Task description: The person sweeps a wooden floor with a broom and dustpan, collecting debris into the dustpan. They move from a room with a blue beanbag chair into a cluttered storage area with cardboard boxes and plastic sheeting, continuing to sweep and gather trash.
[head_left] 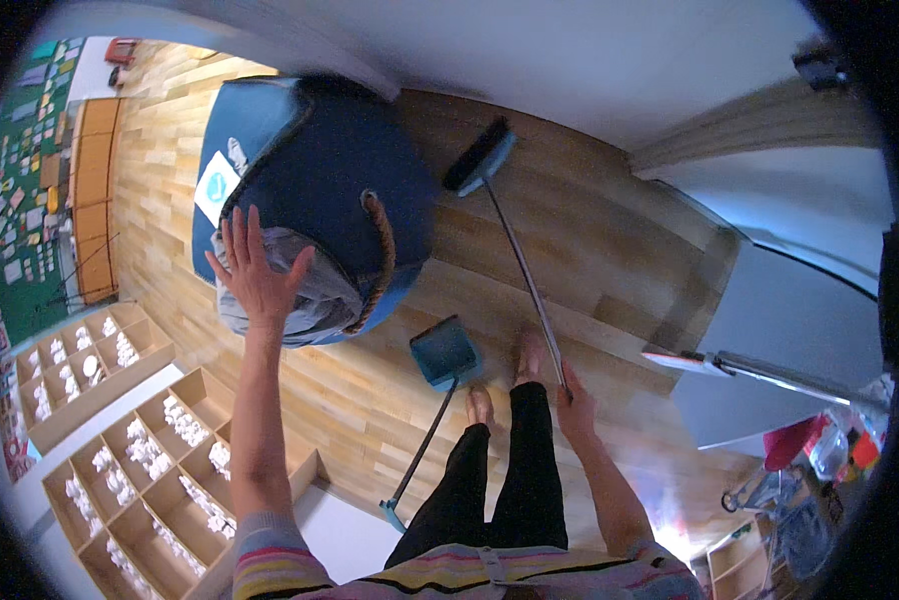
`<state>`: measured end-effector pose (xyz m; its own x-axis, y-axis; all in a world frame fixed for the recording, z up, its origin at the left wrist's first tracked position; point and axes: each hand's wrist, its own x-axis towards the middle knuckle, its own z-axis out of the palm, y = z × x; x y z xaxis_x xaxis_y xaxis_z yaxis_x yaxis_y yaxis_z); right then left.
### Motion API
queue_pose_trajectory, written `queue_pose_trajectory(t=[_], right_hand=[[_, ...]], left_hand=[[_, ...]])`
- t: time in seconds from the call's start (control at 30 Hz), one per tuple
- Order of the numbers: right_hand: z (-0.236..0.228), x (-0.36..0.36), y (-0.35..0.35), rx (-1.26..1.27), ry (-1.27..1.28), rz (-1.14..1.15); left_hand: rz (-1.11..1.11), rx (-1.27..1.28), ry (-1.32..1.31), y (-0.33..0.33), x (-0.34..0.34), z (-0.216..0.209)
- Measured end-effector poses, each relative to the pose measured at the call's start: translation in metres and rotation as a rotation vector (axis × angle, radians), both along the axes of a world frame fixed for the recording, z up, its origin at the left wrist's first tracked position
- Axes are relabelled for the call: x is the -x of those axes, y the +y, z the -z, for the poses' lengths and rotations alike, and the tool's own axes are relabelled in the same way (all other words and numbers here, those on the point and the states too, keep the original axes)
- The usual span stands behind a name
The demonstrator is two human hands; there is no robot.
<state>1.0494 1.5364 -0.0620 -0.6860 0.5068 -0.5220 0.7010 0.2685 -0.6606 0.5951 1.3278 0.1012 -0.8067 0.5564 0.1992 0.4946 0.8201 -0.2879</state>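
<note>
Step in hand: by all appearance, sweeping of the plank floor [580,230], with attention also given to a large bag [355,150] beside the swept area. The right hand [576,402] had a narrow grip, closed around the upper shaft of the broom [525,268]. The left hand [258,275] had a wide grip, fingers spread and nothing held, in front of the grey cloth [325,290] at the bag's near side; contact with the cloth could not be confirmed.

The next move seemed to call for steadying or clearing the bag with the left hand while the broom was guided along its edge.

Broom: slim metallic shaft, light-blue head, dense black bristles. The head was located just beside the bag, on its right; floor contact could not be determined. Dustpan [446,354]: blue-green pan, long dark handle, positioned on the floor ahead of the feet, not held by either hand. Bag: dark blue, bulky, fitted with a brown rope handle [384,245] and a white label.
</note>
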Motion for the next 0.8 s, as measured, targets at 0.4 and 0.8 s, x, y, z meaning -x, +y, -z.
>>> queue_pose_trajectory(t=[0.4, 0.8], right_hand=[[0.003, 0.017, -0.062, 0.459, -0.069, 0.302], [0.011, 0.051, -0.037, 0.172, -0.004, -0.012]], left_hand=[[-0.452, -0.366, 0.185, -0.054, 0.017, 0.062], [-0.363, -0.299, 0.405, -0.113, 0.149, 0.102]])
